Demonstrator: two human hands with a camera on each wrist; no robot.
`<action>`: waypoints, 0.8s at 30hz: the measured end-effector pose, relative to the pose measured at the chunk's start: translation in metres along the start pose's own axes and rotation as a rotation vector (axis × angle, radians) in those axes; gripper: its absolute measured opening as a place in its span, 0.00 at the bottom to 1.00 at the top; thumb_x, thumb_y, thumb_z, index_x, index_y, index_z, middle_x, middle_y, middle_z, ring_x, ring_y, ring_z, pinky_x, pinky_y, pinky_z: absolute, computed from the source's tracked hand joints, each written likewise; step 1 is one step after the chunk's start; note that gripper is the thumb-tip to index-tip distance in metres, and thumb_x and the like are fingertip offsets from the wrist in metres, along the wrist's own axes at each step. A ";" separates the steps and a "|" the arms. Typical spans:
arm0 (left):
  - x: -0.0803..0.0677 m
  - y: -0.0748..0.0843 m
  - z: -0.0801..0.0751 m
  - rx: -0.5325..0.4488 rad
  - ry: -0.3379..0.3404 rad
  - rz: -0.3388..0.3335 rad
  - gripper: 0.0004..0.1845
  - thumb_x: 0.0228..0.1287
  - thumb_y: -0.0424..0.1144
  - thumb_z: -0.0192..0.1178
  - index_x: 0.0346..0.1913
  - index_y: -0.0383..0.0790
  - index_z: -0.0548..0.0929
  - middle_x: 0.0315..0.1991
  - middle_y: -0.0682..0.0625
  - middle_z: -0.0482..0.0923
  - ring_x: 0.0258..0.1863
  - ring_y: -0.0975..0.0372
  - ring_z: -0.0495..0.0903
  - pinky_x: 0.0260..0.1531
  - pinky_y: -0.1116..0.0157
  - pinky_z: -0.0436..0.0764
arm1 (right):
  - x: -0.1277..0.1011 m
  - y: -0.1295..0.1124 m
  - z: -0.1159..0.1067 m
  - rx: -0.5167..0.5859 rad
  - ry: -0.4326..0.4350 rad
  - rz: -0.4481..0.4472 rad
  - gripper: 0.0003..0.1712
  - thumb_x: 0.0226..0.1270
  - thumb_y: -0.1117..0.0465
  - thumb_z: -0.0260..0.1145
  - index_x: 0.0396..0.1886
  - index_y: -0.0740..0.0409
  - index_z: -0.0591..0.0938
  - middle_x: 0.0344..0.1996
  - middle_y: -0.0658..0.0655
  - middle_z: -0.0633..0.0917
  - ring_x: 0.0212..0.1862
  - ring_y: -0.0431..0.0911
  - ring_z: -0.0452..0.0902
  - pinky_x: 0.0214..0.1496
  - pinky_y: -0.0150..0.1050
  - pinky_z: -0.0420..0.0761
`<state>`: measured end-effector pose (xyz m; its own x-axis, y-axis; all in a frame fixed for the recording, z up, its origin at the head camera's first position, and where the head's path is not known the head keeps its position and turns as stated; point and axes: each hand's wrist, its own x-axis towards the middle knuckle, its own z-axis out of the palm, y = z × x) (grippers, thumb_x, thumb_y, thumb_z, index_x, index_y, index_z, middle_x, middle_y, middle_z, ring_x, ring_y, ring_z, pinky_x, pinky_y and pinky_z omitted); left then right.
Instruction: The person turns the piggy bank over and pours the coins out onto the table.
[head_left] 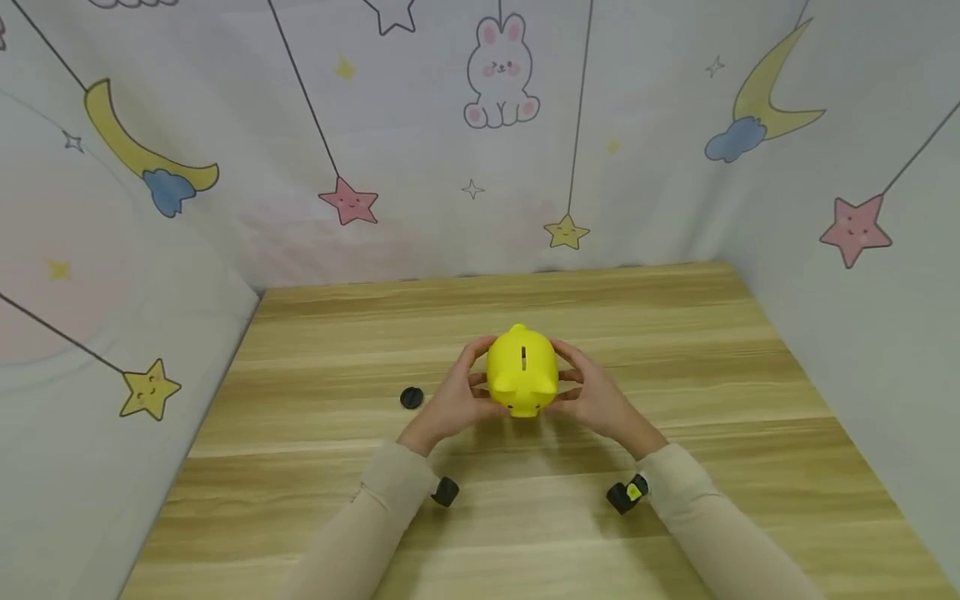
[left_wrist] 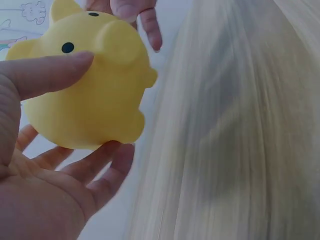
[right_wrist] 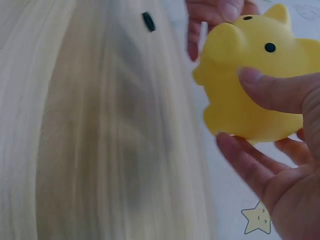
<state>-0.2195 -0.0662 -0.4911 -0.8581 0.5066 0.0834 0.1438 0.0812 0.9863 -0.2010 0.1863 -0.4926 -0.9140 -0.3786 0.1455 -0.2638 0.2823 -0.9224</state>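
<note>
Beige sleeves come in from the bottom of the head view, each with a small black wrist camera beside it. Above them, both hands close on a yellow pig bank at mid-frame, over the wooden table. Left hand cups its side, thumb laid by the black eye and fingers curled under the belly. Right hand mirrors it, thumb on the flank and fingers beneath. Whether the pig rests on the table or hangs just above it I cannot tell, though the wrist views show fingers below it. It looks like smooth moulded plastic or vinyl: hollow, light, fairly stiff, perhaps with a little give. The rounded glossy body could slip from a one-sided pinch, so a two-sided cradle at the widest part, as now, seems the sound hold; ears, snout and feet look poor grips. A coin slot runs along the top. A small black disc lies on the table left of the left hand, apart from it. Behind, a backdrop carries a bunny, moons and stars. No brand, label or readable writing shows anywhere.
</note>
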 end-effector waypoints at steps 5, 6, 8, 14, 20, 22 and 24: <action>-0.001 -0.008 0.007 0.183 0.035 0.148 0.56 0.50 0.22 0.74 0.76 0.53 0.51 0.76 0.50 0.51 0.65 0.50 0.71 0.59 0.53 0.74 | -0.005 0.007 0.008 -0.201 0.084 -0.200 0.58 0.51 0.81 0.73 0.78 0.57 0.55 0.74 0.63 0.60 0.61 0.64 0.73 0.48 0.46 0.83; -0.001 -0.009 0.008 0.216 0.043 0.175 0.57 0.50 0.20 0.73 0.76 0.53 0.50 0.76 0.49 0.50 0.66 0.50 0.69 0.59 0.53 0.74 | -0.005 0.007 0.009 -0.234 0.099 -0.254 0.58 0.50 0.83 0.72 0.78 0.59 0.54 0.74 0.65 0.60 0.62 0.65 0.73 0.48 0.46 0.83; -0.001 -0.009 0.009 0.259 0.062 0.219 0.59 0.48 0.17 0.72 0.76 0.55 0.49 0.77 0.48 0.48 0.68 0.48 0.67 0.61 0.54 0.72 | -0.005 0.008 0.011 -0.267 0.129 -0.344 0.59 0.47 0.87 0.71 0.77 0.62 0.54 0.74 0.68 0.60 0.62 0.67 0.72 0.48 0.46 0.83; -0.001 -0.009 0.011 0.286 0.084 0.285 0.61 0.44 0.10 0.68 0.76 0.51 0.49 0.78 0.49 0.45 0.69 0.44 0.63 0.62 0.52 0.71 | -0.003 0.012 0.015 -0.269 0.172 -0.460 0.61 0.40 0.92 0.69 0.76 0.65 0.55 0.72 0.72 0.60 0.62 0.69 0.70 0.45 0.47 0.83; -0.002 -0.012 0.007 0.224 0.038 0.210 0.58 0.50 0.19 0.71 0.77 0.55 0.50 0.77 0.48 0.47 0.65 0.47 0.70 0.57 0.54 0.76 | -0.005 0.011 0.008 -0.177 0.080 -0.292 0.58 0.49 0.83 0.73 0.78 0.59 0.54 0.74 0.66 0.59 0.62 0.65 0.72 0.44 0.45 0.85; -0.003 -0.012 0.003 0.170 0.019 0.140 0.56 0.53 0.26 0.74 0.77 0.57 0.51 0.76 0.49 0.50 0.58 0.50 0.75 0.53 0.54 0.79 | -0.005 0.010 0.003 -0.109 0.030 -0.171 0.57 0.54 0.77 0.75 0.79 0.55 0.54 0.75 0.62 0.60 0.60 0.61 0.74 0.44 0.42 0.84; -0.003 -0.011 -0.001 0.120 0.012 0.054 0.52 0.56 0.36 0.75 0.78 0.58 0.53 0.73 0.50 0.56 0.51 0.53 0.78 0.49 0.54 0.80 | -0.005 0.007 -0.002 -0.025 -0.014 -0.055 0.55 0.58 0.70 0.75 0.79 0.53 0.54 0.73 0.60 0.61 0.57 0.58 0.75 0.45 0.43 0.84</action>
<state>-0.2195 -0.0692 -0.5025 -0.8534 0.5025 0.1386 0.2474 0.1563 0.9562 -0.1992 0.1916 -0.4986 -0.8937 -0.4063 0.1905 -0.3210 0.2823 -0.9040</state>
